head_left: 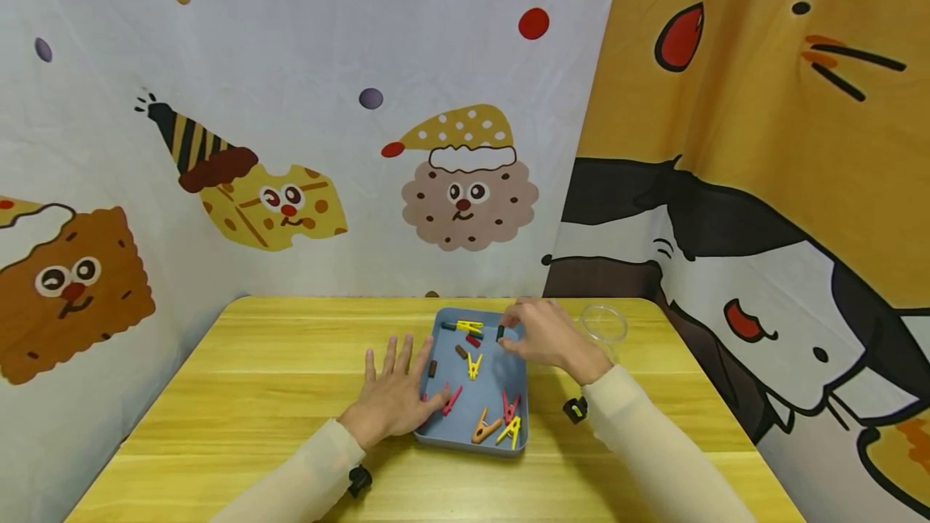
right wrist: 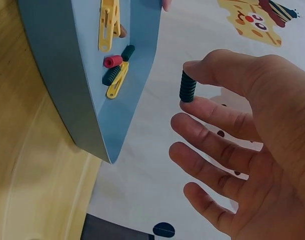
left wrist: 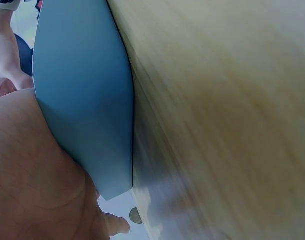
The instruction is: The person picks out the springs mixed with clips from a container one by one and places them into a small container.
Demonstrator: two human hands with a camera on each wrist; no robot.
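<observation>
Between thumb and index fingertip, my right hand (head_left: 545,333) pinches a small dark green ribbed cylinder (right wrist: 187,87), held upright above the far right part of a blue-grey tray (head_left: 501,378). The other right fingers are spread apart. My left hand (head_left: 395,395) rests on the tray's left rim, fingers splayed, thumb reaching over the inside. Beneath that thumb lies a pink clothespin (head_left: 452,400). Yellow clothespins (head_left: 474,366), another pink one (head_left: 509,407) and an orange one (head_left: 485,428) lie in the tray. Among them are brown (head_left: 461,352), red (right wrist: 112,61) and green ribbed cylinders (right wrist: 111,76).
A clear round dish or ring (head_left: 604,323) sits on the wooden table (head_left: 291,378) right of the tray, beyond my right wrist. Behind the table's back edge hangs a cartoon-printed curtain (head_left: 291,103).
</observation>
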